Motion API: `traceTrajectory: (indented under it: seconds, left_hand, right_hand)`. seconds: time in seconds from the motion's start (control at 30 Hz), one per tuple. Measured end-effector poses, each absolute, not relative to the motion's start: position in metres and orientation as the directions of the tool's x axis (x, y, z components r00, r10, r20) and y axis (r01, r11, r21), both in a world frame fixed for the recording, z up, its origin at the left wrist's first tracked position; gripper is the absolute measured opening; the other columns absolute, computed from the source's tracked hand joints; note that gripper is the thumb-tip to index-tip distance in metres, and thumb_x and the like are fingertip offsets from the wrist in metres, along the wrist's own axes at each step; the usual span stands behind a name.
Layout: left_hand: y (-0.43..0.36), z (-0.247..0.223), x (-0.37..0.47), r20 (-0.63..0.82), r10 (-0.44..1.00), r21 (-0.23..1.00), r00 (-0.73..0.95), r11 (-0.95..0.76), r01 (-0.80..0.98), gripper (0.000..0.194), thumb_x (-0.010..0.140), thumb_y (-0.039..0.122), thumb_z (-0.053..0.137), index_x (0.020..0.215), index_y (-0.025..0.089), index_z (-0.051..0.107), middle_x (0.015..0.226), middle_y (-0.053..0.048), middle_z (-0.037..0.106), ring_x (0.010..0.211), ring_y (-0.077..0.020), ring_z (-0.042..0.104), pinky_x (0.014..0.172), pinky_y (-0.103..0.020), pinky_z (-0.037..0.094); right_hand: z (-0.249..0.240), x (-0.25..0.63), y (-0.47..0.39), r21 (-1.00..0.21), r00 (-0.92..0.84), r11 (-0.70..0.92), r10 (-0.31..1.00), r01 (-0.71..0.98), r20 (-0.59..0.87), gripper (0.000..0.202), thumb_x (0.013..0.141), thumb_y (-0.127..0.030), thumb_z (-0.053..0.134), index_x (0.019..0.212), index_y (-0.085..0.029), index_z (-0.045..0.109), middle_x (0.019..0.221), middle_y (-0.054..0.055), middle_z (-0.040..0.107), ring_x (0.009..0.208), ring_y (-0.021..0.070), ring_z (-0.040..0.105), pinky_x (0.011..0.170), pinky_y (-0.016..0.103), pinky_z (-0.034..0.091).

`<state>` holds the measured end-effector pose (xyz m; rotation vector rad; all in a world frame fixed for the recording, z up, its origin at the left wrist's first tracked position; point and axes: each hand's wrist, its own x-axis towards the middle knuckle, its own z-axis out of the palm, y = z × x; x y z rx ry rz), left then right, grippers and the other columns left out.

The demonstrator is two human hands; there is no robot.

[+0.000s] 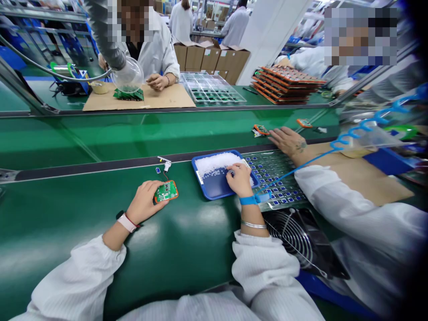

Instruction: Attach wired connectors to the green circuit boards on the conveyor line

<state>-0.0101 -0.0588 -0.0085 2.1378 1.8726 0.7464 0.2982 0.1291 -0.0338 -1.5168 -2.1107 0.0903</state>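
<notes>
My left hand (144, 201) grips the left edge of a green circuit board (166, 191) with an orange rim, on the green table. A thin wire runs from the board to a white connector piece (166, 166), with a small blue-and-white part (158, 170) beside it. My right hand (240, 179), with a blue strap at the wrist, reaches over the blue tray (210, 196). Its fingers are pinched together above small white pieces (219, 162); whatever lies between the fingertips is too small to make out. Sheets of small blue parts (282, 196) lie right of the tray.
A black fan (301, 236) with a wire guard sits right of my right forearm. Another person's hand (290, 141) rests near an orange-rimmed board (261, 129) on the belt (133, 133). A blue coiled cord (314, 158) crosses at the right. Someone works opposite.
</notes>
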Motion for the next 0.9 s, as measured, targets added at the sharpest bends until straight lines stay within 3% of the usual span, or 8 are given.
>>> traceTrajectory:
  seconds: [0.53, 0.73, 0.9]
  left_hand:
    - [-0.0596, -0.0071, -0.0100, 0.224, 0.971, 0.449, 0.080, -0.175, 0.876, 0.049, 0.079, 0.047, 0.058, 0.118, 0.021, 0.048, 0.119, -0.009, 0.056, 0.111, -0.0275, 0.047, 0.095, -0.043, 0.038]
    - [-0.0595, -0.0051, -0.0094, 0.212, 0.974, 0.446, 0.080, -0.169, 0.879, 0.049, 0.079, 0.046, 0.058, 0.118, 0.019, 0.047, 0.119, -0.010, 0.055, 0.111, -0.0274, 0.047, 0.095, -0.043, 0.037]
    - [-0.0596, -0.0051, -0.0090, 0.209, 0.975, 0.456, 0.071, -0.162, 0.875, 0.049, 0.079, 0.045, 0.059, 0.119, 0.019, 0.047, 0.120, -0.010, 0.055, 0.112, -0.0274, 0.047, 0.095, -0.043, 0.037]
  right_hand:
    - [-0.0309, 0.2992, 0.1308, -0.408, -0.289, 0.434, 0.883, 0.803, 0.369, 0.024, 0.072, -0.016, 0.049, 0.086, -0.015, 0.069, 0.101, 0.012, 0.057, 0.098, 0.0260, 0.049, 0.092, 0.043, 0.034]
    - [-0.0320, 0.3002, 0.1323, -0.418, -0.235, 0.395, 0.893, 0.818, 0.383, 0.013, 0.075, -0.023, 0.054, 0.067, -0.016, 0.062, 0.088, 0.010, 0.059, 0.091, 0.0251, 0.051, 0.091, 0.043, 0.034]
    - [-0.0332, 0.2970, 0.1310, -0.411, -0.243, 0.385, 0.902, 0.826, 0.356, 0.013, 0.075, -0.023, 0.056, 0.065, -0.016, 0.061, 0.089, 0.010, 0.059, 0.091, 0.0253, 0.050, 0.092, 0.045, 0.033]
